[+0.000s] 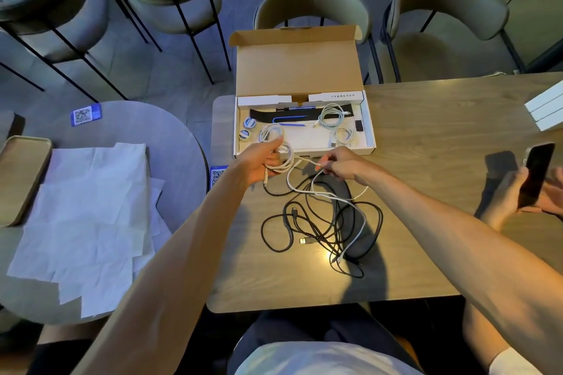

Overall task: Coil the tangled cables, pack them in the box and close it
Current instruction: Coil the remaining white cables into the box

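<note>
Roughly halfway, I'd judge. A few white coils (333, 114) are already sitting in the open box (298, 70), with the lid standing up. The left hand (259, 161) is curling around a part-wound loop of white cable (286, 163), just in front of the box. The right hand (342, 166) is pinching the same cable's free run close beside it. The rest is trailing through the black cables (316, 222), which are lying tangled on the table (441, 137) nearer the person. Those are waiting for coiling, then packing and closing.

Open box (304, 149) ahead, black cable tangle (320, 222) across near tabletop (426, 137).
</note>
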